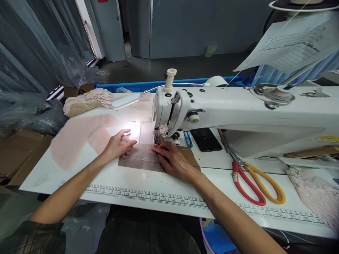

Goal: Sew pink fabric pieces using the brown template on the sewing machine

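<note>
My left hand (120, 144) is over the bed of the white sewing machine (219, 109), left of the needle area. Its thumb and index finger stand apart, and the other fingers curl below. My right hand (173, 158) is just in front of the presser foot (158, 139), index finger and thumb drawn together. Whatever lies between those fingertips is too small or sheer to make out. Under both hands is a brown sheet (144, 164) with a shiny, see-through patch. Pale sheer pink fabric pieces (76, 137) lie flat on the left.
Red-and-yellow-handled scissors (254, 180), a black phone (206, 139) and blue thread snips (188, 139) lie to the right. Lace trim (92, 98) is bundled at the back left, near a lamp (125, 101). A printed ruler (148, 196) follows the front edge.
</note>
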`<state>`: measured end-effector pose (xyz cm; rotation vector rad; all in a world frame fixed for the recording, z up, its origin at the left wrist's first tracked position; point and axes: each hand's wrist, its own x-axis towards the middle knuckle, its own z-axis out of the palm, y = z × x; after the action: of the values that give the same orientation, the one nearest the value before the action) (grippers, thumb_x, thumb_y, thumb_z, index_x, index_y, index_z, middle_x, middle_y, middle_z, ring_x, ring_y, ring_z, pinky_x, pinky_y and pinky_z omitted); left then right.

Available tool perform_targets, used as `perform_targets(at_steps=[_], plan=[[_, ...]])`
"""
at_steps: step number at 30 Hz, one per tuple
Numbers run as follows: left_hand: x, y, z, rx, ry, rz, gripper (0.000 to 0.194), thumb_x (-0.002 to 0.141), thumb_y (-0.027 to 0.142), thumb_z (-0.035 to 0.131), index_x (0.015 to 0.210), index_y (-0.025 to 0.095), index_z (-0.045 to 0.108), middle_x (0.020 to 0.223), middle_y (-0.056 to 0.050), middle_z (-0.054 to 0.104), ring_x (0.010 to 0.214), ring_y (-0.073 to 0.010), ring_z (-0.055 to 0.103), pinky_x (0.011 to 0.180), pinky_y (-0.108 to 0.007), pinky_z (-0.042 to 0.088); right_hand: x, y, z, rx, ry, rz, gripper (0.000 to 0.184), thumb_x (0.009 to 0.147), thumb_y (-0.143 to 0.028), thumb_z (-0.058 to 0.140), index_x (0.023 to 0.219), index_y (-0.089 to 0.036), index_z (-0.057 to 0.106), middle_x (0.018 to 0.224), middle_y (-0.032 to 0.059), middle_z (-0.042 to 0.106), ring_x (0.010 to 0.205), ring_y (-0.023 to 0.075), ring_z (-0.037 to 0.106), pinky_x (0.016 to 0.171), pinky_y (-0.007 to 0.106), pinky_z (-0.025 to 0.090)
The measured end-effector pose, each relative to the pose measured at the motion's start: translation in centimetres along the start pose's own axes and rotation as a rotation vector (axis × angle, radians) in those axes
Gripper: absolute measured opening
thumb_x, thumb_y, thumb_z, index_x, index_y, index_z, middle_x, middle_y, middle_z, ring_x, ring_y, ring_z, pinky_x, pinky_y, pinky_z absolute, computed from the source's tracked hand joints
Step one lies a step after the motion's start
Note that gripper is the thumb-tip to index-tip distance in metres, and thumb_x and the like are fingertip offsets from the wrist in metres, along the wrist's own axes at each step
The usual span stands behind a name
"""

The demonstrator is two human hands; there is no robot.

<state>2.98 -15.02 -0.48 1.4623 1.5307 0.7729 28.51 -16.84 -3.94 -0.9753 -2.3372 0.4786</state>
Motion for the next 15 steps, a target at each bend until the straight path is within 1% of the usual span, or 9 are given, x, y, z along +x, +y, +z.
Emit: perform_targets(at_steps=[2, 5, 8, 13, 15], plan=[[-0.19, -0.02, -0.05, 0.025, -0.048, 0.037, 0.07, 0.077, 0.045, 0.072, 0.135, 0.017, 0.044, 0.076, 0.001, 0.065, 0.051, -0.0116, 0.059, 0.04, -0.02, 0.049, -0.17, 0.15, -0.02, 0.024, 0.011, -0.001, 0.039, 0.094, -0.02, 0.044, 0.127, -0.025, 0.062, 0.112, 0.0125, 0.058, 0.104, 0.027, 0.057, 0.089, 0.048, 0.055], [-0.48, -0.21, -0.32, 0.063, -0.105, 0.079, 0.07, 0.076, 0.044, 0.073, 0.134, 0.017, 0.045, 0.075, 0.002, 0.065, 0.051, -0.0105, 0.057, 0.044, -0.021, 0.05, -0.37, 0.48, 0.01, 0.038, 0.014, -0.017, 0.036, 0.093, -0.021, 0.044, 0.122, -0.024, 0.066, 0.111, 0.0121, 0.058, 0.104, 0.0263, 0.058, 0.089, 0.047, 0.055], [-0.76, -0.56, -0.53, 0.079, -0.124, 0.057, 0.068, 0.075, 0.044, 0.073, 0.132, 0.018, 0.047, 0.075, 0.002, 0.064, 0.051, -0.0112, 0.057, 0.043, -0.022, 0.05, -0.46, 0.75, 0.1, 0.024, 0.004, -0.006, 0.036, 0.092, -0.02, 0.044, 0.118, -0.022, 0.069, 0.111, 0.0119, 0.058, 0.105, 0.026, 0.058, 0.091, 0.047, 0.054], [-1.01, -0.75, -0.41, 0.093, -0.07, 0.015, 0.071, 0.074, 0.048, 0.073, 0.133, 0.019, 0.046, 0.079, 0.001, 0.065, 0.049, -0.0123, 0.058, 0.043, -0.024, 0.05, -0.39, 0.7, 0.23, 0.005, 0.024, -0.02, 0.037, 0.092, -0.018, 0.044, 0.12, -0.021, 0.067, 0.11, 0.0129, 0.058, 0.103, 0.0261, 0.058, 0.09, 0.047, 0.055], [-1.07, -0.53, -0.43, 0.142, -0.035, 0.04, 0.071, 0.075, 0.047, 0.072, 0.134, 0.018, 0.045, 0.082, 0.0, 0.066, 0.051, -0.0126, 0.058, 0.046, -0.025, 0.05, -0.28, 0.43, 0.19, -0.016, 0.028, -0.051, 0.037, 0.092, -0.018, 0.044, 0.122, -0.02, 0.065, 0.108, 0.0128, 0.058, 0.102, 0.0259, 0.058, 0.089, 0.047, 0.054]])
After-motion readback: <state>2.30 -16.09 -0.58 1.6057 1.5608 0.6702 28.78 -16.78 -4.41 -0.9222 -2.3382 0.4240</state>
